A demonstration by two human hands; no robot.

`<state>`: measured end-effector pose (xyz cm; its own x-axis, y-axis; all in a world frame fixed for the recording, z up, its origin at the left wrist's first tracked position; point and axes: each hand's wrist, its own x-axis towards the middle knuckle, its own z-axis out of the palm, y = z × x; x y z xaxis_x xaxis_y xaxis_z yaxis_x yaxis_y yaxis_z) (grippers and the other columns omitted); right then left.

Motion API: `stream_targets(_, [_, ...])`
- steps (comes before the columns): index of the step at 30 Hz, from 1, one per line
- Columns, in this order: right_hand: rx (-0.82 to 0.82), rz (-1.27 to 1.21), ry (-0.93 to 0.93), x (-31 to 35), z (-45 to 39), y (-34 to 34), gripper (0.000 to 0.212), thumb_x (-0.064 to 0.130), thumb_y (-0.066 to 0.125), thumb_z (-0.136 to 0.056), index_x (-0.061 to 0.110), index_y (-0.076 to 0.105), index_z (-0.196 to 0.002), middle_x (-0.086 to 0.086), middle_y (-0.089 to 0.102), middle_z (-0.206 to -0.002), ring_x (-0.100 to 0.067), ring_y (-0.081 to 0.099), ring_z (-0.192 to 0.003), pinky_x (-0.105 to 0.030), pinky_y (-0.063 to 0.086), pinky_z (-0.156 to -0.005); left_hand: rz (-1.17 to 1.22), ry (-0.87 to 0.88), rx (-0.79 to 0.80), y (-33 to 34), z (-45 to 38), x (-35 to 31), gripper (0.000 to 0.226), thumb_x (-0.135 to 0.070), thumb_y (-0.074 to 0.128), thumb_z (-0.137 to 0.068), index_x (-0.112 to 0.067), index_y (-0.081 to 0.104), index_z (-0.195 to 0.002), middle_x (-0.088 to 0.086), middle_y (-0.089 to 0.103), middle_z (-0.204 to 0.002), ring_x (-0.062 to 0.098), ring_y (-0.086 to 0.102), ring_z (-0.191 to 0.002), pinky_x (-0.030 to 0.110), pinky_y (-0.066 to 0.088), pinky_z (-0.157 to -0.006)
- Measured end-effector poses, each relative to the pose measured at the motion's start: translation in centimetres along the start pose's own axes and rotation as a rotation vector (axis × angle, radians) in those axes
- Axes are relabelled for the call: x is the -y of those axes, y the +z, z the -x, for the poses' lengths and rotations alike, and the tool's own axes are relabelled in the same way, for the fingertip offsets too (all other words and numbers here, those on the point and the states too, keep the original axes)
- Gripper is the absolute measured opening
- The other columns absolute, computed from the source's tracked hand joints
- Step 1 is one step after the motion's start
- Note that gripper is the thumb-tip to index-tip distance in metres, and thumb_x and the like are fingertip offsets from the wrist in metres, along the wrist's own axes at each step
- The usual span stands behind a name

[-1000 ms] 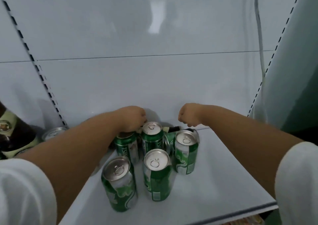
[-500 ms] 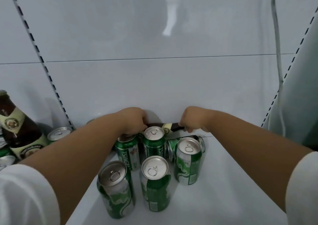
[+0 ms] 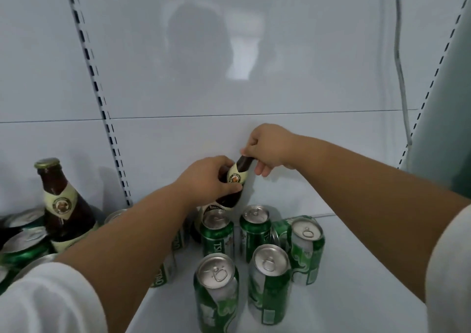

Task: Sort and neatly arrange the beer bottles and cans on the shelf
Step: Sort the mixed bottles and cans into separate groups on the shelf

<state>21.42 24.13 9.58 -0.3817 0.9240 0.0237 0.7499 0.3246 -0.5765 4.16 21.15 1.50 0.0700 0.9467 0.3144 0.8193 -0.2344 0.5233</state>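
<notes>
The dark brown glass beer bottle with a cream neck label [image 3: 230,188] is tilted, neck up and to the right, at the back of the white metal shelf [image 3: 356,256] behind the green aluminium cans. My left hand [image 3: 206,179] wraps its shoulder; my right hand [image 3: 267,149] pinches the neck top, which hides the cap. Its base is hidden behind the cans, so I cannot tell whether it touches the shelf.

In front, five upright green cans [image 3: 216,292] cluster loosely, unaligned, and one more can [image 3: 279,227] lies on its side just behind the rightmost upright one. On the neighbouring shelf section to the left, a second brown bottle, upright and gold-capped [image 3: 61,202], stands among more green cans, at least one on its side. I judge the sorting early: bottles and cans are mixed, and nothing forms a row.

Open room lies on the bare shelf to the right of the cans. The back panel [image 3: 254,52] is close behind the bottle, and the shelf's front edge is near the front cans.
</notes>
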Motion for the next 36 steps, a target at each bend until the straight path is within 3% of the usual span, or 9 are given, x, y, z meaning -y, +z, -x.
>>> stream_targets(2, [-0.026, 0.047, -0.042, 1.5, -0.1, 0.6, 0.037, 0.034, 0.055, -0.098, -0.002, 0.064, -0.099, -0.011, 0.072, -0.067, -0.016, 0.063, -0.045, -0.010, 0.035, -0.033, 0.022, -0.005, -0.033, -0.8, 0.5, 0.7, 0.036, -0.039, 0.081, -0.076, -0.037, 0.061, -0.106, -0.020, 0.065, -0.089, -0.005, 0.059, -0.081, 0.016, 0.045, -0.069])
stream_targets(5, [-0.093, 0.021, -0.105, 2.8, -0.1, 1.9, 0.031, 0.036, 0.059, -0.096, 0.006, 0.066, -0.096, -0.010, 0.072, -0.069, -0.019, 0.067, -0.054, -0.014, 0.042, -0.039, 0.050, -0.006, -0.079, -1.5, 1.3, 2.0, 0.028, -0.034, 0.077, -0.081, -0.032, 0.061, -0.103, -0.018, 0.063, -0.087, -0.004, 0.058, -0.079, 0.015, 0.042, -0.064])
stream_targets(8, [-0.119, -0.056, -0.157, 3.6, 0.2, 3.2, 0.021, 0.030, 0.060, -0.096, 0.011, 0.065, -0.104, -0.014, 0.073, -0.084, -0.029, 0.072, -0.077, -0.036, 0.061, -0.066, 0.075, -0.030, -0.119, -1.9, 2.1, 3.0, 0.022, -0.032, 0.073, -0.085, -0.029, 0.059, -0.102, -0.018, 0.060, -0.085, -0.002, 0.057, -0.078, 0.016, 0.039, -0.061])
stream_targets(11, [-0.136, -0.066, -0.198, 4.2, 0.4, 4.3, 0.018, 0.020, 0.059, -0.096, 0.010, 0.064, -0.110, -0.013, 0.072, -0.093, -0.029, 0.071, -0.087, -0.050, 0.058, -0.079, 0.118, -0.061, -0.129, -2.1, 2.7, 3.6, 0.025, -0.031, 0.072, -0.087, -0.027, 0.058, -0.107, -0.015, 0.061, -0.088, 0.005, 0.060, -0.083, 0.021, 0.043, -0.065])
stream_targets(14, [-0.162, -0.063, -0.221, 4.6, 0.8, 5.2, 0.023, 0.017, 0.055, -0.097, 0.010, 0.062, -0.118, -0.005, 0.071, -0.092, -0.016, 0.070, -0.081, -0.039, 0.058, -0.082, 0.101, -0.087, -0.167, -2.2, 3.3, 4.1, 0.026, -0.036, 0.071, -0.086, -0.026, 0.058, -0.107, -0.013, 0.063, -0.089, 0.008, 0.061, -0.083, 0.025, 0.045, -0.066])
stream_targets(18, [-0.194, -0.085, -0.205, 3.8, 1.6, 5.9, 0.023, 0.017, 0.056, -0.097, 0.014, 0.062, -0.119, 0.009, 0.064, -0.085, 0.001, 0.063, -0.067, -0.016, 0.051, -0.062, 0.115, -0.126, -0.179, -2.2, 3.7, 4.1, 0.036, -0.036, 0.071, -0.086, -0.020, 0.057, -0.116, -0.003, 0.066, -0.104, 0.016, 0.062, -0.093, 0.032, 0.049, -0.076])
stream_targets(22, [-0.199, -0.042, -0.176, 2.2, 2.6, 6.0, 0.017, 0.020, 0.059, -0.096, 0.012, 0.066, -0.109, -0.001, 0.069, -0.087, -0.003, 0.066, -0.071, -0.033, 0.059, -0.075, 0.073, -0.094, -0.355, -1.7, 4.7, 2.8, 0.038, -0.031, 0.072, -0.083, -0.017, 0.051, -0.111, 0.001, 0.053, -0.106, 0.023, 0.056, -0.095, 0.041, 0.050, -0.081])
stream_targets(26, [-0.184, -0.039, -0.174, 0.6, 3.1, 5.4, 0.010, 0.019, 0.061, -0.095, 0.015, 0.067, -0.101, -0.002, 0.071, -0.089, -0.008, 0.070, -0.075, -0.034, 0.060, -0.076, 0.031, -0.009, -0.477, -1.4, 5.4, 1.3, 0.026, -0.025, 0.066, -0.086, -0.019, 0.050, -0.106, -0.002, 0.048, -0.101, 0.021, 0.054, -0.089, 0.038, 0.048, -0.076])
stream_targets(36, [-0.135, -0.021, -0.180, -7.0, 3.3, 1.1, 0.009, 0.021, 0.067, -0.090, 0.015, 0.070, -0.097, 0.009, 0.068, -0.079, -0.002, 0.065, -0.068, -0.026, 0.055, -0.070, -0.106, 0.172, -0.178, 2.2, 2.9, -5.6, 0.009, -0.026, 0.062, -0.089, -0.024, 0.058, -0.097, -0.010, 0.057, -0.088, 0.012, 0.056, -0.079, 0.030, 0.047, -0.070])
